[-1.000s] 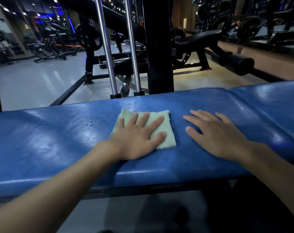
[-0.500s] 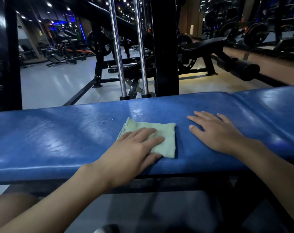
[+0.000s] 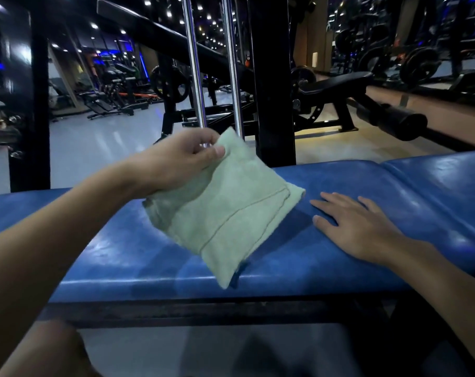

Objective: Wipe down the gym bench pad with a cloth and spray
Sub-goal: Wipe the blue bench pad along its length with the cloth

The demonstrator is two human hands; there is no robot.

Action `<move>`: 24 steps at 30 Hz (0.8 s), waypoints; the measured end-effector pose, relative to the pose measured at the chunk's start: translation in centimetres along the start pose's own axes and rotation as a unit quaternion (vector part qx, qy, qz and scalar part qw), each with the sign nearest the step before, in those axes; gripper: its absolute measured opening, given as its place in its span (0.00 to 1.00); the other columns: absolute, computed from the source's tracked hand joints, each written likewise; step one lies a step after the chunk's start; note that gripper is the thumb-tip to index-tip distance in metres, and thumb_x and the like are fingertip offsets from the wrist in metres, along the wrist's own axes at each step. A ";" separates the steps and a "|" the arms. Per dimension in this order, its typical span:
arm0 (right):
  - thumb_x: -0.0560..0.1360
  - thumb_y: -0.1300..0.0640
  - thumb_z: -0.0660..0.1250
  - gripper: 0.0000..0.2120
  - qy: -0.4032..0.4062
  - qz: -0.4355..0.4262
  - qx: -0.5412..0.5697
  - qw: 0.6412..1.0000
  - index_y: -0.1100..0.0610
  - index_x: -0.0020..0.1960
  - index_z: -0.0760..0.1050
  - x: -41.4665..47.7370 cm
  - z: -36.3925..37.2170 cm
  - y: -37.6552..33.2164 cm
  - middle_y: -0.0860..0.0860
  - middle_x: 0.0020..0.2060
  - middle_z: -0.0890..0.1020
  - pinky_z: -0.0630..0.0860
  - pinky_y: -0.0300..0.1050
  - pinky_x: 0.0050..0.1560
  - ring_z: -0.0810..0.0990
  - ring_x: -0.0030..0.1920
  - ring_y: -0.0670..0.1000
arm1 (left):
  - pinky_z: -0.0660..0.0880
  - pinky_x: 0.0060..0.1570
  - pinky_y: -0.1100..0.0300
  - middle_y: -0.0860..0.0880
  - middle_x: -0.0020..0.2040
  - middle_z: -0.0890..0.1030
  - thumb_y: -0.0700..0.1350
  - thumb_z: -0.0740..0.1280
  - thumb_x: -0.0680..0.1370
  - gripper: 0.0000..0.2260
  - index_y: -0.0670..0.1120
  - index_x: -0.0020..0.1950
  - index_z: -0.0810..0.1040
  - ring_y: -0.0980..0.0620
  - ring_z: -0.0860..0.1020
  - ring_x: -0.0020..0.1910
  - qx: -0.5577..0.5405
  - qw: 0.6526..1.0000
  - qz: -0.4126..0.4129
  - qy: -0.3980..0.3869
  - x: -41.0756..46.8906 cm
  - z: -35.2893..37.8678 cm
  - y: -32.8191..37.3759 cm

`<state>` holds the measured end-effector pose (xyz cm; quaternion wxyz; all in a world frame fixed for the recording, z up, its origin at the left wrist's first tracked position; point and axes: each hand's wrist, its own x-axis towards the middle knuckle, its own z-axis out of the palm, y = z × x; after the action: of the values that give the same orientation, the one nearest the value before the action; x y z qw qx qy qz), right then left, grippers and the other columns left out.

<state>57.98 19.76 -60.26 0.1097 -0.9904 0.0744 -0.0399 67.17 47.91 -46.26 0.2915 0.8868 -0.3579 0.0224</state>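
Note:
A long blue bench pad (image 3: 326,257) runs across the view in front of me. My left hand (image 3: 182,159) pinches a corner of a folded pale green cloth (image 3: 225,210) and holds it up above the pad, the cloth hanging tilted. My right hand (image 3: 358,227) rests flat on the pad to the right of the cloth, fingers spread. No spray bottle is in view.
A black upright post (image 3: 271,83) and two chrome guide rods (image 3: 193,63) stand right behind the pad. A second blue pad section (image 3: 443,180) joins on the right. A black padded roller (image 3: 394,121) and other gym machines fill the floor beyond.
My left hand has stopped pressing the cloth flat on the pad, taken it by a corner and lifted it off the pad. My right hand has stayed flat on the pad.

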 end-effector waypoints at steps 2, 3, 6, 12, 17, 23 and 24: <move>0.82 0.38 0.46 0.26 0.004 0.002 0.002 1.000 0.41 0.79 0.54 -0.1 -0.1 -0.1 0.41 0.79 0.51 0.42 0.51 0.77 0.46 0.78 0.41 | 0.74 0.45 0.58 0.50 0.48 0.83 0.51 0.63 0.82 0.12 0.52 0.65 0.75 0.52 0.79 0.43 0.135 0.989 -0.058 -0.029 0.8 0.5 -1.0; 0.82 0.39 0.46 0.26 0.004 0.003 0.002 1.000 0.41 0.79 0.55 -0.1 -0.2 -0.1 0.41 0.79 0.52 0.42 0.51 0.77 0.46 0.78 0.41 | 0.73 0.49 0.56 0.47 0.54 0.82 0.52 0.61 0.83 0.15 0.51 0.69 0.72 0.47 0.78 0.48 0.192 0.979 -0.069 -0.017 0.8 1.1 -1.4; 0.81 0.39 0.46 0.26 -0.001 0.005 0.005 1.000 0.41 0.79 0.55 -0.2 -0.2 -0.2 0.41 0.79 0.51 0.41 0.50 0.77 0.46 0.78 0.41 | 0.75 0.53 0.52 0.44 0.60 0.80 0.53 0.54 0.84 0.16 0.50 0.66 0.73 0.44 0.78 0.52 0.213 0.973 -0.083 0.012 -0.9 4.7 -1.0; 0.82 0.39 0.46 0.26 -0.005 0.005 0.005 1.000 0.41 0.79 0.54 -0.3 -0.3 -0.3 0.41 0.79 0.51 0.42 0.50 0.77 0.46 0.78 0.41 | 0.55 0.72 0.39 0.46 0.80 0.54 0.65 0.40 0.80 0.29 0.56 0.80 0.49 0.41 0.55 0.77 0.305 0.936 -0.129 -0.117 -4.3 12.8 -1.7; 0.82 0.40 0.43 0.26 -0.028 0.014 -0.053 0.998 0.42 0.79 0.52 -0.5 -1.0 -1.0 0.43 0.80 0.50 0.38 0.58 0.76 0.44 0.79 0.45 | 0.39 0.75 0.39 0.55 0.82 0.40 0.63 0.43 0.82 0.27 0.62 0.80 0.41 0.48 0.38 0.80 0.272 0.946 -0.105 -0.142 -6.2 11.1 -1.4; 0.83 0.41 0.45 0.26 -0.004 -0.029 0.005 1.000 0.42 0.79 0.50 0.2 -1.6 -3.4 0.42 0.80 0.52 0.38 0.58 0.77 0.44 0.79 0.45 | 0.40 0.72 0.31 0.54 0.82 0.43 0.66 0.41 0.80 0.25 0.69 0.77 0.41 0.41 0.40 0.80 0.273 0.944 -0.141 -0.120 -5.1 13.6 -1.0; 0.82 0.40 0.45 0.26 -0.012 -0.033 0.014 0.999 0.42 0.80 0.50 0.2 -1.4 -3.9 0.42 0.80 0.51 0.39 0.58 0.77 0.44 0.79 0.44 | 0.39 0.72 0.31 0.54 0.82 0.42 0.67 0.42 0.80 0.25 0.71 0.76 0.41 0.41 0.40 0.80 0.263 0.946 -0.142 -0.128 -4.1 13.4 -1.6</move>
<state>58.57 23.18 -58.05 0.1234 -0.9910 0.0395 -0.0331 62.91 44.18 -59.20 0.0001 0.9689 -0.2444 -0.0392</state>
